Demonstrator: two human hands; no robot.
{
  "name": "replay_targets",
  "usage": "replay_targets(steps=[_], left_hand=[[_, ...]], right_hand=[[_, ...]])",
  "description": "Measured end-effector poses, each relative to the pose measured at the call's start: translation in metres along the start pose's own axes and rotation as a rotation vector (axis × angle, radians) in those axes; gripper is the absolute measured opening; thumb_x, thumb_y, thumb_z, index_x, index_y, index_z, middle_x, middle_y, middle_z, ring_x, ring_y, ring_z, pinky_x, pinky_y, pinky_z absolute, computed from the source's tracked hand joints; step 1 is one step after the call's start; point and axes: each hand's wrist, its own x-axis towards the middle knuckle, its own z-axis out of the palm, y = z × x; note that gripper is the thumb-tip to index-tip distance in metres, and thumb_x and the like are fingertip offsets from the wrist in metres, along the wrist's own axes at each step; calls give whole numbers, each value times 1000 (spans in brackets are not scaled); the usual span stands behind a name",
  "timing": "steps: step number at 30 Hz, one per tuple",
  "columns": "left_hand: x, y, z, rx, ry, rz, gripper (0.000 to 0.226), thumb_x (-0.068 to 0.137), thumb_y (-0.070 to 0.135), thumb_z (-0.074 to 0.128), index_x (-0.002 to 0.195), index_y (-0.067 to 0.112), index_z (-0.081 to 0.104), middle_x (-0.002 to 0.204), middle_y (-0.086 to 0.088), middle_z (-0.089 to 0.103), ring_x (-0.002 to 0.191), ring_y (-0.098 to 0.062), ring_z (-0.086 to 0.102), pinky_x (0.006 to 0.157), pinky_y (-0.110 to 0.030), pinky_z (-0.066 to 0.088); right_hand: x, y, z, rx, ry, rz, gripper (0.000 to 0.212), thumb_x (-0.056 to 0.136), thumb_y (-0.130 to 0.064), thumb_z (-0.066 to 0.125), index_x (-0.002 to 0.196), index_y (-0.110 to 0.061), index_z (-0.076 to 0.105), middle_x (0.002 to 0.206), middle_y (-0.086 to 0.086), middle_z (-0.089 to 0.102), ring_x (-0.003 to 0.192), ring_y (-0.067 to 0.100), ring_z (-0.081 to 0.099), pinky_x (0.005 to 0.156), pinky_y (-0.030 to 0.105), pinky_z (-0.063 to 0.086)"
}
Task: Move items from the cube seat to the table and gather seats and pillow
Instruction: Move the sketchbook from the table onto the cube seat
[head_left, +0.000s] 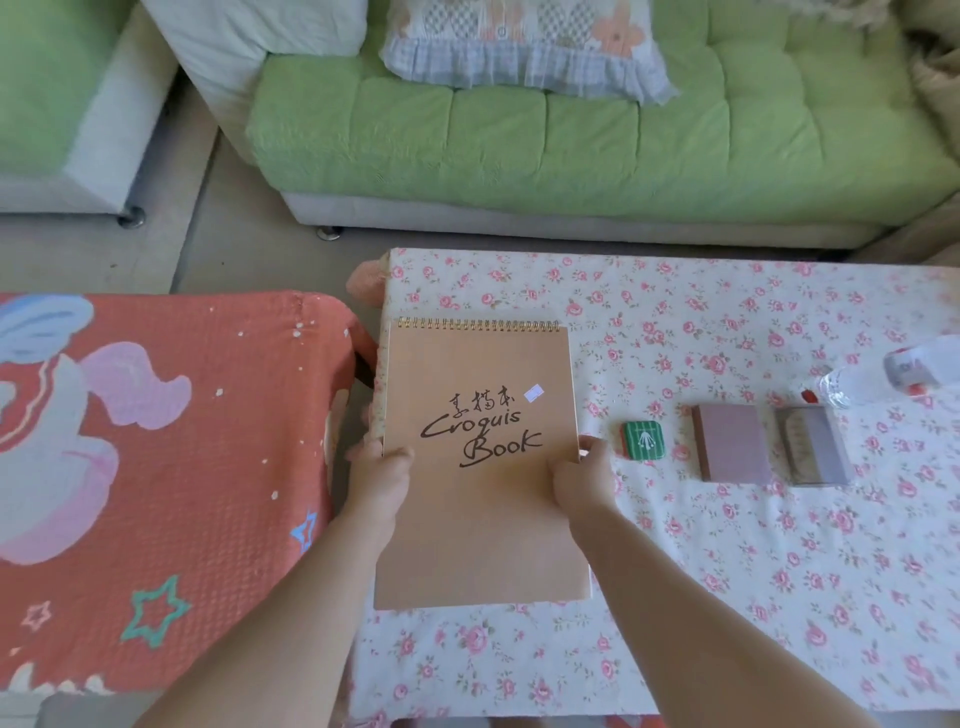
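Note:
A tan spiral-bound sketchbook marked "Croquis Book" lies over the left end of the table with the floral cloth. My left hand grips its left edge and my right hand grips its right edge, thumbs on the cover. The cube seat, draped in an orange cartoon cover, stands just left of the table with nothing on its top. A ruffled floral pillow rests on the green sofa beyond the table.
On the table right of the sketchbook lie a small green tin, a mauve notebook, a grey clear-cased item and a tipped plastic bottle. Another green seat stands at the far left. A white cushion leans on the sofa's arm.

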Motion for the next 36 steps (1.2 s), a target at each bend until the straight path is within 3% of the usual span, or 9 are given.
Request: replay_targets(steps=[2, 4, 10, 13, 18, 25, 27, 30, 36], left_hand=[[-14, 13, -14, -16, -3, -5, 23, 81, 9, 54, 102, 4, 62, 95, -11, 66, 86, -29, 59, 67, -27, 40], [-23, 25, -26, -20, -2, 22, 34, 75, 14, 54, 106, 4, 65, 114, -14, 65, 103, -35, 61, 76, -29, 40], [-51, 62, -89, -97, 88, 52, 4, 80, 11, 54, 78, 9, 56, 80, -9, 53, 74, -20, 45, 66, -30, 34], [-51, 71, -125, -97, 94, 92, 18, 76, 15, 52, 88, 3, 60, 84, -10, 54, 77, -20, 47, 67, -30, 35], [-23, 75, -196, -62, 126, 150, 12, 88, 3, 47, 93, 3, 58, 86, -10, 57, 80, -21, 50, 65, -30, 35], [16, 55, -326, 62, 123, 174, 49, 93, 8, 46, 141, 4, 38, 142, -3, 44, 132, -28, 40, 104, -34, 34], [36, 54, -367, 57, 162, 156, 45, 92, 8, 46, 137, 4, 42, 141, -10, 46, 129, -29, 43, 107, -38, 35], [52, 43, -412, 88, 150, 128, 35, 92, 7, 45, 126, 5, 50, 121, -8, 53, 105, -22, 48, 88, -29, 35], [82, 33, -445, 103, 117, 133, 48, 92, 7, 47, 139, 8, 43, 139, -4, 49, 127, -27, 45, 101, -32, 34]], right_hand=[[-23, -12, -3, -2, -9, -29, 49, 89, -4, 45, 135, -16, 34, 75, -7, 45, 68, 10, 46, 52, 24, 33], [-40, -24, -3, 12, -28, -43, 52, 88, -4, 45, 138, -16, 34, 77, -8, 47, 69, 11, 49, 53, 23, 36], [-96, -64, 20, 20, -92, -144, 40, 90, -5, 43, 129, -15, 43, 74, -6, 49, 63, 9, 46, 52, 23, 36], [-123, -77, 45, 21, -96, -174, 40, 90, -5, 42, 129, -16, 44, 74, -6, 49, 63, 10, 46, 53, 24, 36], [-160, -91, 108, 45, -105, -204, 45, 88, 0, 40, 130, -15, 43, 72, -3, 50, 61, 12, 46, 50, 24, 35], [-220, -73, 235, 78, -74, -171, 41, 85, 1, 40, 123, -15, 48, 80, -3, 52, 67, 14, 48, 50, 24, 34], [-233, -80, 275, 64, -82, -187, 42, 85, 1, 42, 123, -15, 48, 80, -4, 51, 69, 15, 50, 53, 24, 37], [-250, -77, 320, 27, -93, -156, 41, 86, -1, 45, 125, -15, 48, 75, -8, 48, 66, 12, 48, 55, 25, 37], [-252, -74, 362, 20, -63, -118, 39, 84, 4, 47, 120, -13, 49, 75, -7, 48, 61, 8, 45, 49, 23, 33]])
